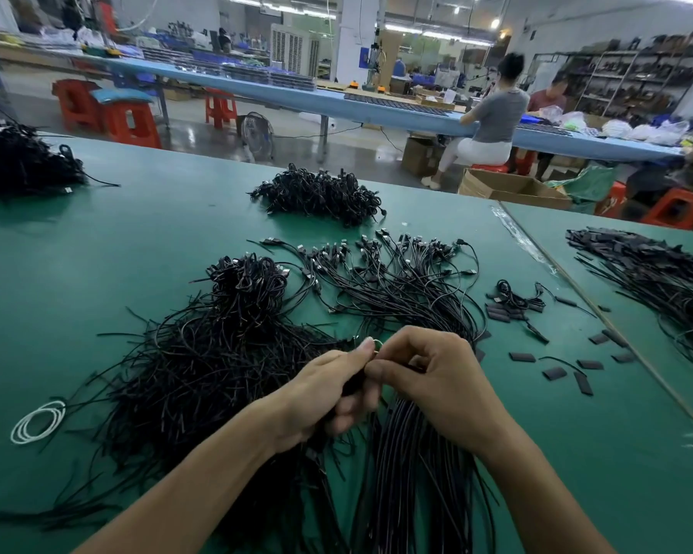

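Two hands meet at the top end of a bundle of black cables (405, 457) lying on the green table (177, 217). The left hand (325, 397) is curled round that end, and the right hand (437, 381) pinches it between thumb and forefinger. Left of the bundle sprawls a loose heap of cables (201, 353), beyond it plugged cables (397, 269) fan out, and to its right lie scattered black sleeves (553, 373).

Surface: a flat green work table (177, 217), abutted at the right by a second green table (545, 225).
Near edge: a bundle of straight black cables (409, 473), laid beside a tangled heap of thin black wires (201, 353).
Middle: a fanned spread of black plug-ended cables (397, 273).
Far side: a knotted black cable pile (321, 193).
Left: a small white coiled wire (37, 421).
Right: short flat black sleeve pieces (553, 373), scattered.
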Demonstrator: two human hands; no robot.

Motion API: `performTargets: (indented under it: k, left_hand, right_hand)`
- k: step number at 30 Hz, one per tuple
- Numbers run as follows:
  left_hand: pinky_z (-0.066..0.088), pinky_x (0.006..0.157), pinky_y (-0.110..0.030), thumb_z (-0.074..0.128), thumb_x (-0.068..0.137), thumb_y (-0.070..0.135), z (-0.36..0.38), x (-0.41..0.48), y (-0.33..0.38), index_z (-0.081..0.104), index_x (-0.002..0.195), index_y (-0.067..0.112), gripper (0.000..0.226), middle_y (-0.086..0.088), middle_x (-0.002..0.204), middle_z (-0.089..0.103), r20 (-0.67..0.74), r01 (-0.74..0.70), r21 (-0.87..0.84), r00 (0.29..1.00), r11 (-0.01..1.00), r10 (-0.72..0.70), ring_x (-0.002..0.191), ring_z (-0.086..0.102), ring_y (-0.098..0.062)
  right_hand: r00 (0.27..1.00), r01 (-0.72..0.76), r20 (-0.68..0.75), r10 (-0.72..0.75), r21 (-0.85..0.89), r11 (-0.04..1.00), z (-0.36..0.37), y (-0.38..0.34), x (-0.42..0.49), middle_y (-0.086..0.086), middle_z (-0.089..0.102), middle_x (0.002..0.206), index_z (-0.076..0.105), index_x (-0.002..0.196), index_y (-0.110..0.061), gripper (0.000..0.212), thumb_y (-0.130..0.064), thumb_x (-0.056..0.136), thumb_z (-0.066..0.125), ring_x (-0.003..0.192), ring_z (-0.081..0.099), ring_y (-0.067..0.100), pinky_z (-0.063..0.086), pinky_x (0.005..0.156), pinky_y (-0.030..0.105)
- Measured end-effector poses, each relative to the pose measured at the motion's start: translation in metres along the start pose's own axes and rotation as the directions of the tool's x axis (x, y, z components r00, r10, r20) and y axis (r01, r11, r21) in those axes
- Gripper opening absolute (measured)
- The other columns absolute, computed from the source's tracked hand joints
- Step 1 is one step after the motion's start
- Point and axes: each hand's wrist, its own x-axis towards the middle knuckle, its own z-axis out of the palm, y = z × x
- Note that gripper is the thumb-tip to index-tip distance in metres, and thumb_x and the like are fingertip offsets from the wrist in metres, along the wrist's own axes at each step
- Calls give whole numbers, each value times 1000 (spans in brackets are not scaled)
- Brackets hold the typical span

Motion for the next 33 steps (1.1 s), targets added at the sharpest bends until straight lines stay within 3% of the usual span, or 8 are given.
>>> performTargets:
  k: [5,10,17,20,22,25,30,33]
  left_hand:
    - [29,34,-15,65,84,59,-9,-8,1,53,71,18,44,7,50,32,176,105,-249,983,963,-62,35,30,-3]
    - [35,39,-17,50,90,61,-11,-13,-4,41,55,25,51,5,46,44,221,171,-165,966,971,-133,42,51,-9]
    - [34,41,-18,41,101,51,4,-3,-6,39,47,21,62,2,47,43,-96,119,-62,988,991,-124,43,48,-12]
    - [37,44,-20,45,103,36,8,1,-10,53,60,1,56,1,48,44,-200,69,-52,977,996,-78,44,45,-11]
    - [48,49,-25,45,101,31,9,2,-7,69,88,-2,42,-2,60,55,-155,102,-212,978,972,-136,52,54,-13]
    - [59,63,-37,39,99,47,8,-1,-2,77,92,15,50,-7,84,71,73,217,-350,976,911,-204,77,70,-21]
    - [26,32,-13,37,96,65,2,2,-5,70,71,15,65,-7,54,56,-75,247,-265,958,932,-276,33,42,-12]
    - [20,31,-12,41,96,63,-9,6,-10,65,57,19,63,2,45,45,-275,139,-191,943,972,-189,29,30,-8]
  right_hand:
    - [980,-72,195,35,188,980,-2,4,-2,-6,66,75,67,88,-18,18,-34,83,74,69,57,6,46,65,22]
    - [953,-103,301,46,176,979,-2,9,-5,-7,63,80,63,89,-26,7,-25,92,69,73,56,12,48,67,28]
    - [978,-135,170,118,90,987,4,14,-5,-2,65,82,60,86,-24,14,-16,92,70,69,57,5,47,67,23]
    - [986,-120,130,109,82,989,9,12,-4,0,71,82,61,87,-17,11,-12,91,70,77,69,11,56,73,30]
    - [992,-107,68,104,43,993,14,11,-3,1,71,82,62,84,-21,14,-13,90,72,79,69,17,59,75,41]
    - [996,-92,-6,92,7,996,19,10,1,-4,69,75,62,80,-27,18,-15,88,73,69,66,11,58,66,36]
    - [999,-26,-25,26,0,1000,20,8,10,-7,69,72,65,79,-25,17,-13,86,75,59,63,7,51,57,22]
    - [991,-109,-85,108,0,994,19,15,13,-1,70,74,69,83,-24,13,-32,93,67,63,64,16,55,63,35]
